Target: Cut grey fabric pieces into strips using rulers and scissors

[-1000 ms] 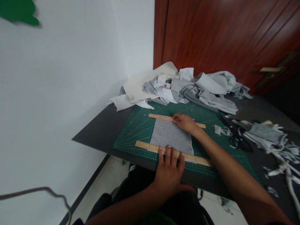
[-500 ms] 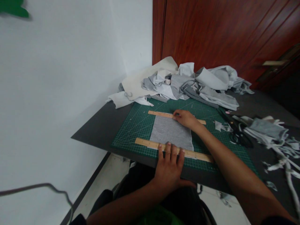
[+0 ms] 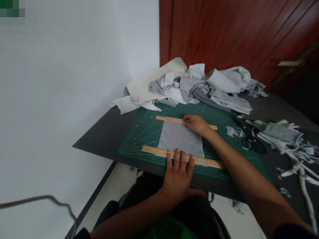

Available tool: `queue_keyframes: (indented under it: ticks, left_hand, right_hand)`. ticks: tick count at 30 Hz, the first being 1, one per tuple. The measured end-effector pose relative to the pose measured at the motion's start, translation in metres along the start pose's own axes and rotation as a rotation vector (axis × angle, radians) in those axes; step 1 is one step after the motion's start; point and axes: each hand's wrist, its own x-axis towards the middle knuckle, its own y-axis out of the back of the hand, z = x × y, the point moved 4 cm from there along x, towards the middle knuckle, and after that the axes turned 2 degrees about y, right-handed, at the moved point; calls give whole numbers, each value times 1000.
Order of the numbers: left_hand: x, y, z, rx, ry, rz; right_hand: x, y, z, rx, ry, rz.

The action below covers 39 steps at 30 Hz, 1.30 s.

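Observation:
A grey fabric rectangle [image 3: 180, 140] lies on a green cutting mat [image 3: 139, 136] between two wooden rulers. My left hand [image 3: 178, 176] lies flat with its fingers spread on the near ruler [image 3: 154, 151], pressing it along the fabric's near edge. My right hand [image 3: 196, 124] reaches to the far ruler [image 3: 166, 119], fingers pinched together at the fabric's far edge. What sits between those fingers is too small to make out.
A heap of grey and white fabric pieces [image 3: 189, 88] fills the back of the dark table [image 3: 99, 136]. Black scissors [image 3: 250, 141] and fabric strips [image 3: 286, 139] lie to the right. A white wall stands on the left, a wooden door behind.
Only the camera view has drifted slightly. Both hands stay in place on the rulers and the fabric has not moved.

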Motion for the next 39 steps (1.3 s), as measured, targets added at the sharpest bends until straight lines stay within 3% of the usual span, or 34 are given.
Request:
queue_keyframes:
  ticks: [6,15,24,39]
  left_hand:
    - [1,-2,-1,14,-6,-2]
    - [3,2,0,17,6,-34]
    - [5,3,-1,-16,14,-55]
    - [6,5,-2,-7,15,-65]
  right_hand:
    - [1,1,4,-16,-69,19]
    - [3,1,6,-26,-19,25]
    - [5,0,10,-1,-91,56]
    - [4,1,10,-6,-73,67]
